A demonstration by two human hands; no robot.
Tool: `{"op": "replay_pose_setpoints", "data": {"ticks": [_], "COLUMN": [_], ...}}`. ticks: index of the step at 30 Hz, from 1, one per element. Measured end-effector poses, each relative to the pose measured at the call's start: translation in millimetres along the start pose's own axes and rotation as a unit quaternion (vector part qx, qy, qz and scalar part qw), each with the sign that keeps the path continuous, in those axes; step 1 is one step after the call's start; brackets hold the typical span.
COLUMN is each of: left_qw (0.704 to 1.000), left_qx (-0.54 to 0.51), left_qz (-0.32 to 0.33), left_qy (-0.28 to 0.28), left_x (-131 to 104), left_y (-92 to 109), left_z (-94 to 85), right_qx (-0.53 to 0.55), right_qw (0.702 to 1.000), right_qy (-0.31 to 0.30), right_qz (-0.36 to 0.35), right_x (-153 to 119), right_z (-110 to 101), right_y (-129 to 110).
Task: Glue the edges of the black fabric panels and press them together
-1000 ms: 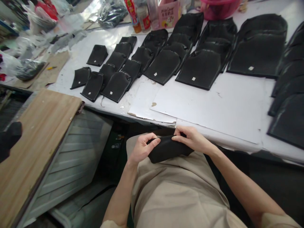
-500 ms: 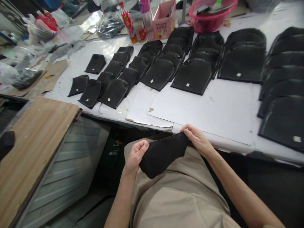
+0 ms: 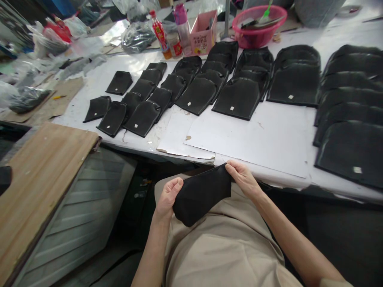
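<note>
The left hand has its fingers curled and pinched on the lower left edge of a black cloth piece, thumb on top. The right hand pinches the upper right corner of the same piece, fingertips pressed together on the cloth. The piece hangs stretched between both hands, tilted up to the right, over the person's lap in beige clothing, just below the near edge of the table.

On the table right beyond the hands lie white sheets of card, the nearest touching the table's edge. Farther back, rows of black cloth pieces lie flat and overlapping: small ones at the left, mid-sized ones in the middle, large ones at the right. Several bear a small white tag.

At the far edge of the table stand a red bottle, a pink box beside it and a pink basin to the right of the box. To the left of the lap, a wooden board rests below table height, with a grey ribbed panel beside it. Crumpled plastic bags clutter the far left of the table.
</note>
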State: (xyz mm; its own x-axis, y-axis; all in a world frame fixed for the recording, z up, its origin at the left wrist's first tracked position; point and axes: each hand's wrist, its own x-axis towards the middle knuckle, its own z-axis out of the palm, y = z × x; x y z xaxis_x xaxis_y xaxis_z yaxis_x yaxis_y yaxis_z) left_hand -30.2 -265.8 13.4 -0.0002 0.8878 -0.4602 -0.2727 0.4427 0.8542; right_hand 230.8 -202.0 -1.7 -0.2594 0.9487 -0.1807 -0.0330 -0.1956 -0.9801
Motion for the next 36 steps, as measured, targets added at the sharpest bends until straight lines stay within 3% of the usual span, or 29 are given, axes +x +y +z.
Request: {"op": "replay_pose_setpoints", "data": {"ticks": [5, 9, 13, 17, 20, 22, 24, 27, 29, 31, 36], "left_qw": [1.000, 0.999, 0.998, 0.987, 0.948, 0.897, 0.841, 0.809, 0.822, 0.848, 0.873], "left_qx": [-0.010, -0.011, 0.039, 0.148, 0.298, 0.411, 0.490, 0.497, 0.460, 0.410, 0.377], "left_qz": [0.025, 0.032, 0.036, 0.064, 0.109, 0.164, 0.229, 0.312, 0.327, 0.314, 0.259], "left_qy": [0.000, 0.011, 0.018, -0.018, -0.031, -0.015, 0.003, -0.031, -0.071, -0.116, -0.167], "left_x": [-7, -14, -11, -2, 0, 0, 1, 13, 25, 36, 40], "left_y": [-3, -10, -20, -20, 0, 18, 35, 45, 44, 41, 40], "left_z": [1.0, 3.5, 0.4, -13.0, -15.3, -4.7, 16.4, 55.5, 75.0, 83.3, 64.0], "right_qx": [0.092, 0.159, 0.129, 0.051, -0.029, -0.080, -0.125, -0.160, -0.178, -0.205, -0.220], "right_qw": [0.991, 0.978, 0.983, 0.994, 0.995, 0.990, 0.981, 0.974, 0.969, 0.958, 0.951], "right_qy": [0.078, 0.091, 0.091, 0.088, 0.091, 0.112, 0.133, 0.129, 0.127, 0.138, 0.147], "right_qz": [0.050, 0.096, 0.093, 0.046, 0.005, -0.028, -0.060, -0.092, -0.114, -0.144, -0.159], "right_x": [-5, -6, -6, -7, -7, -6, -4, -4, -6, -11, -22], "right_z": [14, 20, 18, 14, 14, 17, 23, 34, 38, 38, 28], "right_y": [-6, -11, -11, -11, -16, -21, -26, -34, -39, -44, -51]}}
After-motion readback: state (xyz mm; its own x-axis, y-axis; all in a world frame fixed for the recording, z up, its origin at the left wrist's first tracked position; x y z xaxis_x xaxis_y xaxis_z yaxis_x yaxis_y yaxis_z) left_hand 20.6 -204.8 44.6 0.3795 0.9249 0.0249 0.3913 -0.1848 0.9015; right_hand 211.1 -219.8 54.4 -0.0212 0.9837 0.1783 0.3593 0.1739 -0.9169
